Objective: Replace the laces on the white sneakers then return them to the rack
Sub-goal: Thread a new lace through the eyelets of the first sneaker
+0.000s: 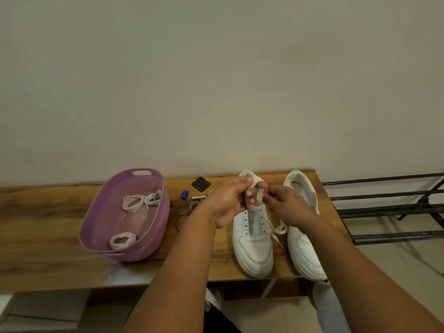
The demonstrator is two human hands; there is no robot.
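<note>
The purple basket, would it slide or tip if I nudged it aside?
The purple basket would probably slide easily: it looks like thin plastic and holds only three lace coils. It seems unlikely to tip, being low and wide. Its near end sits close to the table edge, so push gently.

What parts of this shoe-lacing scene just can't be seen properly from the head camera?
- Top of the left white sneaker: the left hand and right hand cover its tongue and upper eyelets.
- How the flat white lace is held: hidden between the fingers.
- Small metal bits beside the blue cap: too small and partly behind the left wrist.
- Black metal rack: cut off at the right edge.
</note>
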